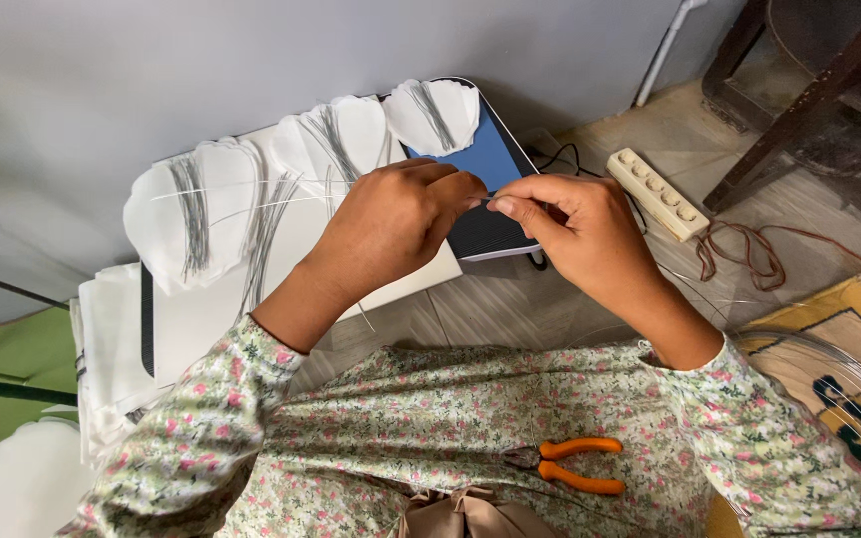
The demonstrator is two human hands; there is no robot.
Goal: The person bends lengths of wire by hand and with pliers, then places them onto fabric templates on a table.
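Two hands meet over the near edge of the dark blue board: the left hand and right hand both pinch one thin wire, fingertips nearly touching. The wire runs off leftward from the left hand, across white petal cutouts lying along the board's far edge. Orange-handled pliers sit on the floral lap, well below both hands.

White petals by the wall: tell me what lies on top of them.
Thin grey wire bundles lie on the white petals. The left hand covers part of the middle petal, so anything beneath it is hidden.
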